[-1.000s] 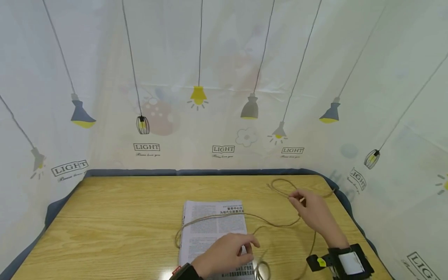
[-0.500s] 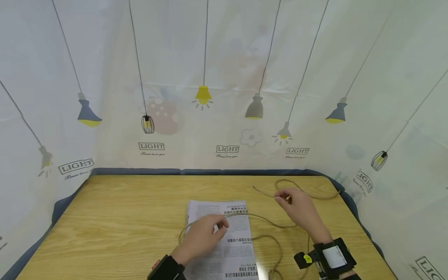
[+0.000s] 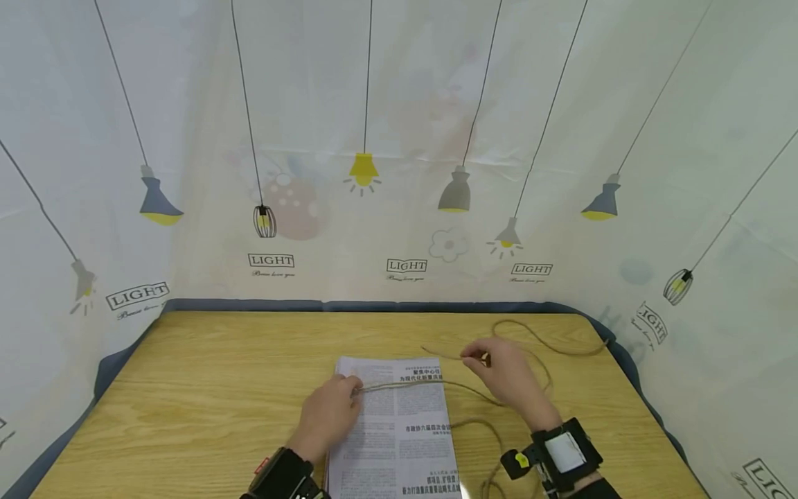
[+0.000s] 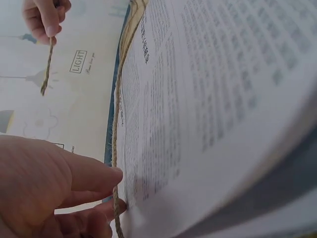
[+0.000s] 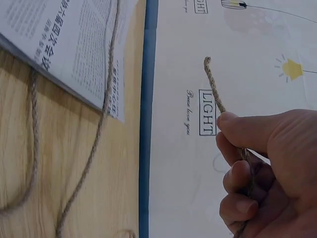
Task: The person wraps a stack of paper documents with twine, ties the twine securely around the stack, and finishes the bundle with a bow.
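Observation:
A stack of newspapers (image 3: 399,430) lies on the wooden table, and brown twine (image 3: 405,383) crosses its upper part. At the stack's left edge, my left hand (image 3: 330,412) pinches the crossing twine; in the left wrist view the fingertips (image 4: 116,174) close on the strand (image 4: 118,109). My right hand (image 3: 508,374) is raised past the stack's far right corner. It pinches the twine near a free end (image 5: 210,79), which sticks out beyond the thumb, while the other fingers curl round the strand below.
Loose twine (image 3: 548,343) loops across the far right of the table (image 3: 237,388). Another strand (image 3: 492,433) comes out from the stack's right side and curls toward the near edge. A pale curtain (image 3: 324,125) printed with lamps hangs around the table.
My left hand has moved from the near side of the stack up to its left edge and taken hold of the twine. The right hand has moved left, drawing the twine end along.

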Demonstrator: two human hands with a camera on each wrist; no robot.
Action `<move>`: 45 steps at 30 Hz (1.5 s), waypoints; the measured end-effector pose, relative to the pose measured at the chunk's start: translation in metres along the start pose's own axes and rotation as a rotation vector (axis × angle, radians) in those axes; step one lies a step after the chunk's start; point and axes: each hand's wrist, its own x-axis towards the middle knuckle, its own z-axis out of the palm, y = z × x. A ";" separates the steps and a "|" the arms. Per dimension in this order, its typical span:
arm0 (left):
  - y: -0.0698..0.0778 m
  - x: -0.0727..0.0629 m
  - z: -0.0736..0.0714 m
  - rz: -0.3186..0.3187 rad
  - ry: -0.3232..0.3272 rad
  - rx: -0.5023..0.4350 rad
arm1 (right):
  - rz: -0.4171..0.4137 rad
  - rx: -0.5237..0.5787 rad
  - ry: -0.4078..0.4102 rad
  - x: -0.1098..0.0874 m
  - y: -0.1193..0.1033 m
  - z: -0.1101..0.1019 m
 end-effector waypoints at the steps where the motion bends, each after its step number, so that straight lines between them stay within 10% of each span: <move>1: 0.000 0.000 0.000 -0.008 -0.014 -0.010 | -0.004 0.004 -0.004 0.001 -0.002 0.003; 14: 0.000 -0.002 0.000 0.066 -0.114 -0.105 | -0.019 0.074 -0.054 0.012 -0.021 0.038; 45: -0.005 -0.002 0.006 0.149 -0.044 -0.159 | -0.169 0.107 -0.389 0.016 -0.044 0.096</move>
